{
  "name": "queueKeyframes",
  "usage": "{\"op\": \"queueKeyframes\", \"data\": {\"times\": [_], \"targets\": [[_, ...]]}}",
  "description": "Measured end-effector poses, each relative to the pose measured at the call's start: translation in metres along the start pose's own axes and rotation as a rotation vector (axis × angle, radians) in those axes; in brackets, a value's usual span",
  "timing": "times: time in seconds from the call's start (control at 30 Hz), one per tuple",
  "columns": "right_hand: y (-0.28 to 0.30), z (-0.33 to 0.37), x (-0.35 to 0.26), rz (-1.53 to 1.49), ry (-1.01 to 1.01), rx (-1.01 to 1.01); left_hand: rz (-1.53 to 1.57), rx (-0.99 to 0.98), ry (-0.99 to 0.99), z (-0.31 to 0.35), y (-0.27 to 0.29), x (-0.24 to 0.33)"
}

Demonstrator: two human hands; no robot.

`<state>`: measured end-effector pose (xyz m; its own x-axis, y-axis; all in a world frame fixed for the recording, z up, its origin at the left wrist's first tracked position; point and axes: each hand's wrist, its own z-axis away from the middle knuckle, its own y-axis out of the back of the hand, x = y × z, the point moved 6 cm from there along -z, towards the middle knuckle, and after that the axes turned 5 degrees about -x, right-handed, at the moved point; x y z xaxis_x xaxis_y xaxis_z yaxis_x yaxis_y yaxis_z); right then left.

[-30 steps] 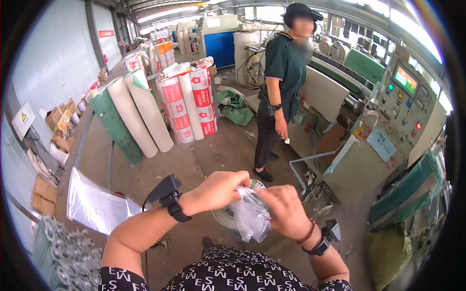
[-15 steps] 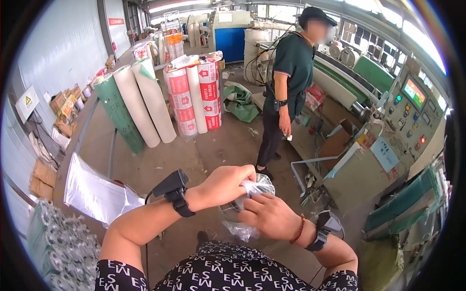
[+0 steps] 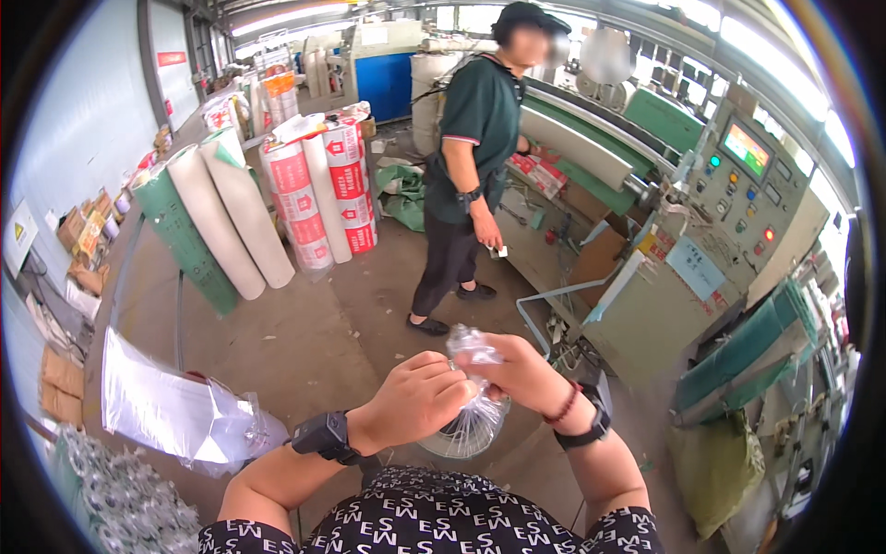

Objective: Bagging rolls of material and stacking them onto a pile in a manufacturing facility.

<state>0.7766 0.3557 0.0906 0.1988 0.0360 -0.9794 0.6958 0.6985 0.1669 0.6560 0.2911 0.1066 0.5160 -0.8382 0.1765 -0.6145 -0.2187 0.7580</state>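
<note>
In front of my body, a clear plastic bag [image 3: 469, 338] is gathered into a twisted neck, its loose end sticking up. My left hand [image 3: 413, 399] is closed around the neck from the left, fingers curled. From the right, my right hand [image 3: 519, 371] grips the bunched plastic just above it. Below my hands the film spreads in tight pleats over a round, pale-rimmed thing [image 3: 460, 444], which looks like the end of a roll. Most of that thing is hidden by my hands and body.
A person [image 3: 471, 157] stands ahead beside a machine with a control panel [image 3: 734, 198]. Tall rolls [image 3: 217, 217] and red-and-white wrapped rolls [image 3: 318, 194] stand ahead left. A shiny white sheet [image 3: 175, 402] is at near left, above several plastic-wrapped rolls [image 3: 120, 499]. Green rolls [image 3: 748, 355] lean at right.
My right hand has moved up to the top of the gathered plastic, and my left hand has shifted lower and left. The view has turned right. The person's head has turned.
</note>
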Motion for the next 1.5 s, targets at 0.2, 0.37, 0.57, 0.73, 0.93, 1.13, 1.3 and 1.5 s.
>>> {"op": "queueKeyframes", "data": {"times": [0.2, 0.37, 0.57, 0.73, 0.93, 1.13, 1.3, 1.5], "targets": [[-0.008, -0.011, 0.003, -0.004, 0.231, 0.229, 0.149, 0.084, 0.268, 0.009, 0.006, -0.014], [-0.01, 0.013, 0.003, -0.126, 0.305, 0.167, 0.322, 0.136, 0.366, 0.021, -0.002, -0.013], [-0.013, 0.009, 0.003, 0.114, 0.317, 0.268, 0.281, 0.146, 0.288, 0.022, -0.002, 0.003], [-0.005, -0.001, 0.001, 0.13, 0.246, 0.174, 0.125, 0.064, 0.217, 0.014, -0.001, 0.015], [-0.006, 0.0, 0.011, -0.345, 0.317, 0.193, 0.161, 0.039, 0.274, 0.028, -0.006, 0.007], [-0.031, 0.065, -0.02, 0.58, 0.561, 0.46, 0.191, 0.055, 0.322, 0.022, -0.008, 0.008], [-0.033, 0.059, -0.001, 0.52, 0.427, 0.503, 0.365, 0.063, 0.456, 0.028, -0.016, 0.006], [-0.04, 0.068, -0.01, 0.764, 0.451, 0.502, 0.27, 0.026, 0.208, 0.022, -0.005, 0.022]]}}
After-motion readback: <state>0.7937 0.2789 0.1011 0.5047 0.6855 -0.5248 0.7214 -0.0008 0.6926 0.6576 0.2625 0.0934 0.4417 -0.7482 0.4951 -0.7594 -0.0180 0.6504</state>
